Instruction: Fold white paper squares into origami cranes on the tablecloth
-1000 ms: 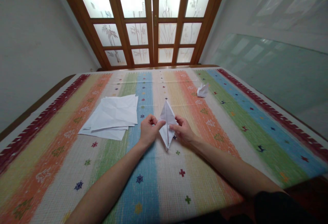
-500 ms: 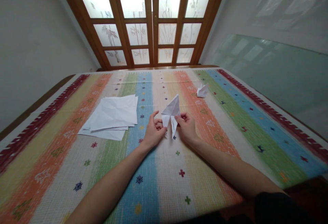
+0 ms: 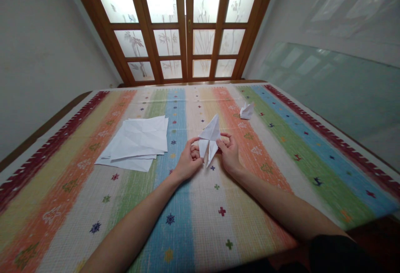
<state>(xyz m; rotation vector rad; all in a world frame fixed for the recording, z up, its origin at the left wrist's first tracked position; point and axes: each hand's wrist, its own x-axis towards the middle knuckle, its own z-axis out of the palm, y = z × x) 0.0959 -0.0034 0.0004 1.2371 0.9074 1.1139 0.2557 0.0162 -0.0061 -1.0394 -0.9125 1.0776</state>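
A white folded paper (image 3: 210,129) is held between my two hands over the middle of the table. Its upper part is a broad pointed flap, and two narrow legs hang below with a gap between them. My left hand (image 3: 189,161) pinches the left leg near its lower end, fingers curled behind it. My right hand (image 3: 229,152) grips the right edge, thumb in front at the top of the right leg. The paper hides part of the fingers.
A loose stack of creased white paper sheets (image 3: 137,137) lies to the left. Farther back on the right stands a small folded paper figure (image 3: 246,111). A striped, patterned tablecloth (image 3: 206,231) covers the table. Wooden doors with glass panes (image 3: 186,52) rise behind its far edge.
The right leg of the paper has shifted slightly left and looks wider. My left thumb and fingers have closed in on the left leg; my right thumb has moved a little outward.
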